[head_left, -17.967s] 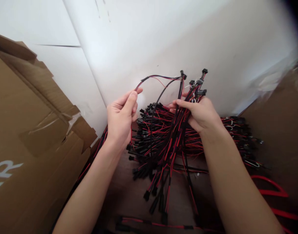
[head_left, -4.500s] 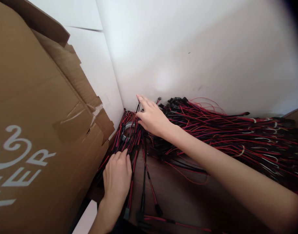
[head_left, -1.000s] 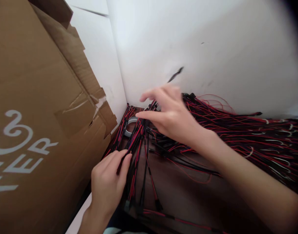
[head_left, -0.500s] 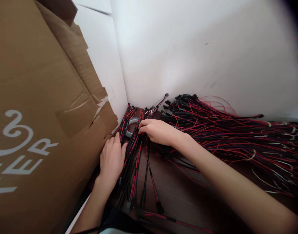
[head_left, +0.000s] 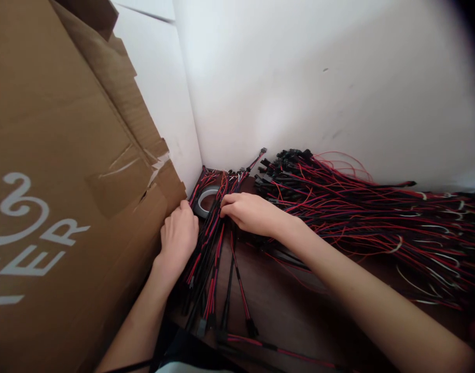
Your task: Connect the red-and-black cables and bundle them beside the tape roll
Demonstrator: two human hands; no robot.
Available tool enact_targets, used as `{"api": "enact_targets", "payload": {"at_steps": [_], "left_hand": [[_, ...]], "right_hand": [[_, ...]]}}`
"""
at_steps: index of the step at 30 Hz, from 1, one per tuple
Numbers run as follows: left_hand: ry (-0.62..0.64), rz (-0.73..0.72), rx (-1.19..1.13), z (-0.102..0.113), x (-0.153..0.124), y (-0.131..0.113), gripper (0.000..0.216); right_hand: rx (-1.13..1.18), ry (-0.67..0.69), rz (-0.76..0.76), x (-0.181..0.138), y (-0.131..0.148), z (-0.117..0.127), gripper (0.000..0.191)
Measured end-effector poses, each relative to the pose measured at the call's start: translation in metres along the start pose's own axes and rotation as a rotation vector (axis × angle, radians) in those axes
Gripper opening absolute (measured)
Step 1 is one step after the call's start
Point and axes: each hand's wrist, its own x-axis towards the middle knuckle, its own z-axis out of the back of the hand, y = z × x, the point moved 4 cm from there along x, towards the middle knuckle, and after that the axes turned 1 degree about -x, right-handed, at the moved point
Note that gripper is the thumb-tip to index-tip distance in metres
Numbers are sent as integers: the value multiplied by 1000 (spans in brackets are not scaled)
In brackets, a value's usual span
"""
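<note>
My right hand [head_left: 248, 211] reaches in from the right, fingers closed in a pinch on the bundle of black, red and blue wires [head_left: 212, 238]. The wires lie lengthwise on the dark brown surface, and several end in black connectors near me. My left hand [head_left: 179, 230] is at the left edge of this bundle, against the cardboard box. Its fingers are curled, and the fingertips are hidden, so what they hold cannot be made out. Between the two hands lies a grey tape roll [head_left: 199, 207], partly covered by wires.
A large pile of red and black wire harnesses [head_left: 358, 217], some tied with white bands, lies on the right along the white wall [head_left: 299, 77]. A tall cardboard box [head_left: 66, 155] with a torn flap blocks the left. The dark brown surface [head_left: 276, 305] shows at lower right.
My left hand has shifted slightly up and left, its fingers more curled, uncovering more of the tape roll. My right hand stays pinched at nearly the same spot.
</note>
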Motion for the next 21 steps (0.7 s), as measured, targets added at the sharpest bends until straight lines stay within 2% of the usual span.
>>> {"api": "enact_targets", "payload": {"at_steps": [4,6,8,10,11,12,14,16,18,21], "left_hand": [[-123,16,-98,24,-1,7,26],[-242,-2,-203,39,-5,10,26],[-412,-73,-327,55,-15,10,26],[-550,-199,-424,68,-28,6,28],[-576,-276,-450,73,-34,2,29],[-568,-355,-459,77,-39,-2,30],[-479,-503,-444,80,-48,-11,29],[-349,-628,-414,80,-54,-20,27],[-234,-730,-398,79,-59,-25,24],[-114,-786,-421,78,-63,-27,21]], "right_hand": [[-4,-12,3,1,-2,-4,32],[65,-63,20,2,0,-2,30],[322,-154,46,1,5,8,28],[749,-225,84,-2,12,22,46],[968,-241,104,-4,17,29,53],[1150,-261,114,-8,21,37,55],[1365,-366,81,-17,25,53,49],[1411,-452,-9,-30,26,61,36],[1387,-457,-134,-44,24,59,24],[1420,-433,-282,-67,18,47,25]]}}
